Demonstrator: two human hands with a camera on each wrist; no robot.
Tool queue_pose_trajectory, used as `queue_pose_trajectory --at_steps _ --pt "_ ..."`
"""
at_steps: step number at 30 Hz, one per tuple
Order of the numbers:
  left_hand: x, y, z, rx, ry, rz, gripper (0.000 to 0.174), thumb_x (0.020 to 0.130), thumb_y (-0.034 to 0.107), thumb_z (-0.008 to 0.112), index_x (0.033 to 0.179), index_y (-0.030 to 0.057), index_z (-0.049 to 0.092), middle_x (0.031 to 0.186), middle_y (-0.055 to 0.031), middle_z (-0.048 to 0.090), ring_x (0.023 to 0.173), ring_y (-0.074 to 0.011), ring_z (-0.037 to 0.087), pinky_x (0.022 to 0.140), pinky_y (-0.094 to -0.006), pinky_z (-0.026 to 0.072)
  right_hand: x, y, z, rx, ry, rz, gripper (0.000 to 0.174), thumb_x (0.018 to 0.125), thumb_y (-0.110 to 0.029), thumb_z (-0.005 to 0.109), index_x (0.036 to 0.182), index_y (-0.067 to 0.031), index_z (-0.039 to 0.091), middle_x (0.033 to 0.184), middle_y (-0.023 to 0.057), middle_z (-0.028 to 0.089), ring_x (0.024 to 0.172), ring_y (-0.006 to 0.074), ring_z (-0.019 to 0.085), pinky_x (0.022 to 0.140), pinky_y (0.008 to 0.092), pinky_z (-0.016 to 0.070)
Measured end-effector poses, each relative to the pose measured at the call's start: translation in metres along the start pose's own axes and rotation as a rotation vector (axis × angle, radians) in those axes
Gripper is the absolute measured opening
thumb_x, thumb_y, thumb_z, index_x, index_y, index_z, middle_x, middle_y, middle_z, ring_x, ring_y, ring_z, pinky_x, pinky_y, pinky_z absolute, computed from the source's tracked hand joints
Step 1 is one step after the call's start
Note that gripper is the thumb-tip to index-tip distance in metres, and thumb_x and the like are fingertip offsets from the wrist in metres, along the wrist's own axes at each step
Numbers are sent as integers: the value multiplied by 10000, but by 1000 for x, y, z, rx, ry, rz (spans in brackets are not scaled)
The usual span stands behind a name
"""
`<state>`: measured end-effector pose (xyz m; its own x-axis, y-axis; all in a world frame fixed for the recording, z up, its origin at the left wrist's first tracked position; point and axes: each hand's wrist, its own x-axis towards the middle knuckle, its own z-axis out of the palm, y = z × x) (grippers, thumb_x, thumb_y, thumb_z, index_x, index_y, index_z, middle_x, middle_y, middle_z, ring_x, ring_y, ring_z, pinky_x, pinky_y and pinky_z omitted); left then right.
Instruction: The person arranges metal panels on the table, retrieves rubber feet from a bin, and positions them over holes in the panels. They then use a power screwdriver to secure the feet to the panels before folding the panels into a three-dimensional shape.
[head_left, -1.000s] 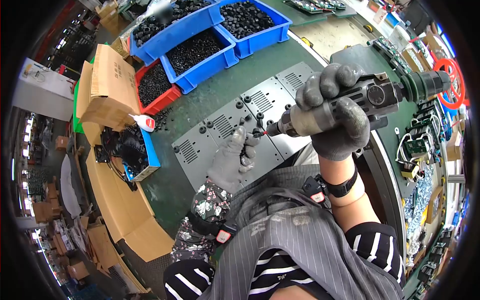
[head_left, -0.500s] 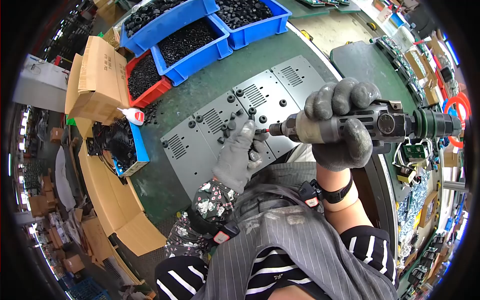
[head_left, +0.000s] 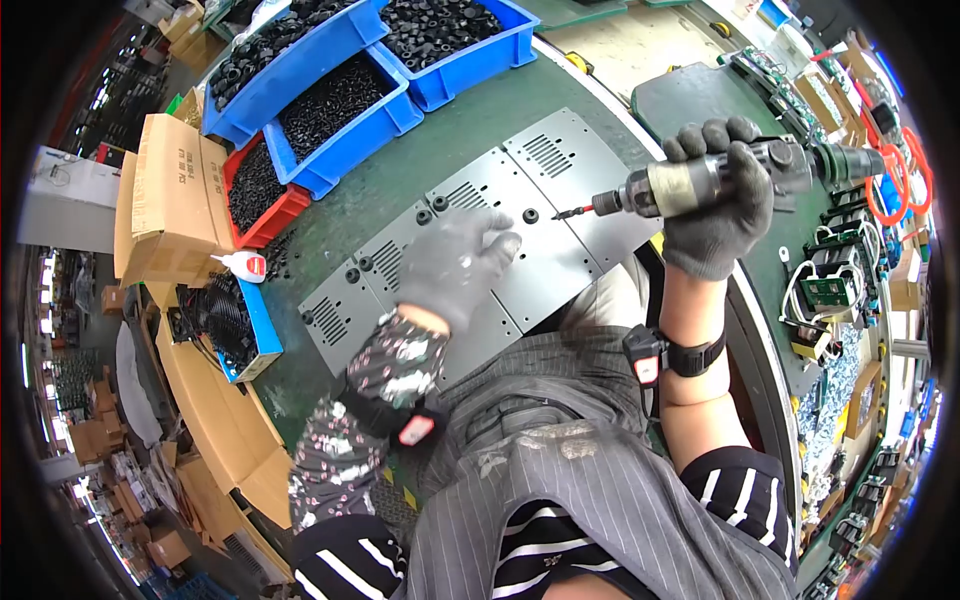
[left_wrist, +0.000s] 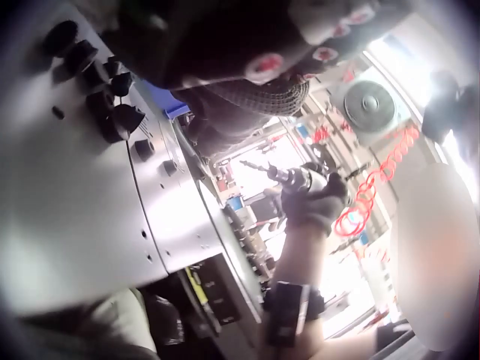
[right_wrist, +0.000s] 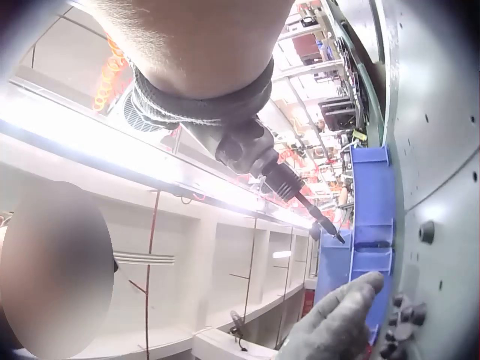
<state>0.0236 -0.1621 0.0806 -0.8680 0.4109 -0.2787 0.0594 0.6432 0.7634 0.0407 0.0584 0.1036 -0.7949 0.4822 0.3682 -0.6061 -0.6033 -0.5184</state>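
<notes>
My gloved right hand grips a power screwdriver, its long bit pointing left over the sheet-metal panels. Just left of the bit tip in the head view, a black rubber foot stands on a panel. My gloved left hand is over the panels further left, fingers extended, with nothing seen between them. In the right wrist view, several loose rubber feet lie close to that hand. More feet sit along the slotted vents.
Blue bins and a red bin of small black parts stand at the back left. By them are an open carton, a white bottle and a blue box. Circuit boards line the right side.
The left hand has let its fingertips off the bit tip and moved left over the panels. The right hand has drawn the screwdriver right, baring its bit.
</notes>
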Motion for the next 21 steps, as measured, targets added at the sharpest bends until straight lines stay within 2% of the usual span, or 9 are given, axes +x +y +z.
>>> queue_pose_trajectory --at_steps 2,3,6,8,9,11,15,18,21 --pt "17 3 3 492 166 237 362 810 350 552 1048 84 611 1030 -98 619 971 -229 579 851 -343 443 7 3 -9 -11 20 7 302 764 -159 553 1036 -66 458 848 59 482 787 191 458 747 349 404" --pt "23 16 5 585 97 111 351 796 360 556 1041 118 621 1060 -74 609 979 -268 567 851 -380 440 10 7 -14 -29 12 17 294 789 -157 539 1045 -37 460 865 79 508 791 216 511 749 375 443" --pt "44 19 11 693 25 81 325 796 352 555 1035 144 626 1039 -76 614 968 -260 573 838 -377 446 19 18 -14 -69 -27 34 282 806 -118 528 1045 15 458 839 111 540 740 227 580 696 377 502" --pt "52 24 4 693 62 12 293 790 324 570 1020 152 633 1027 -84 616 955 -268 576 830 -373 447 25 25 -2 -222 44 11 290 787 -96 542 1042 18 462 810 112 536 686 226 581 660 360 505" --pt "55 23 -5 593 129 8 283 789 314 574 1009 147 637 1022 -89 616 945 -273 578 821 -374 450 32 31 -8 -243 -47 68 343 774 -133 554 1088 -36 455 841 76 518 769 218 553 727 367 470" --pt "67 9 -20 448 232 29 268 790 267 592 1012 123 637 993 -98 630 894 -250 601 797 -348 462 39 42 4 -336 -41 55 316 768 -78 556 1064 -35 453 829 82 508 712 207 559 675 362 482" --pt "84 5 -26 182 121 -119 285 791 192 622 1058 90 623 942 -95 657 834 -173 619 790 -278 461 59 70 18 -315 -162 40 275 746 -32 602 985 -26 466 813 90 526 666 188 581 606 337 511" --pt "95 -5 -18 148 102 -73 280 791 194 628 1049 85 627 937 -99 657 839 -178 618 790 -284 461 67 90 31 -275 -222 55 287 720 -10 647 950 -32 477 761 59 548 630 148 580 572 290 512" --pt "100 -15 -9 115 113 -14 263 792 174 637 1026 55 622 933 -97 659 846 -188 615 788 -292 455 69 106 34 -456 -299 69 310 690 -33 684 938 -35 499 753 27 549 615 108 563 559 246 486"
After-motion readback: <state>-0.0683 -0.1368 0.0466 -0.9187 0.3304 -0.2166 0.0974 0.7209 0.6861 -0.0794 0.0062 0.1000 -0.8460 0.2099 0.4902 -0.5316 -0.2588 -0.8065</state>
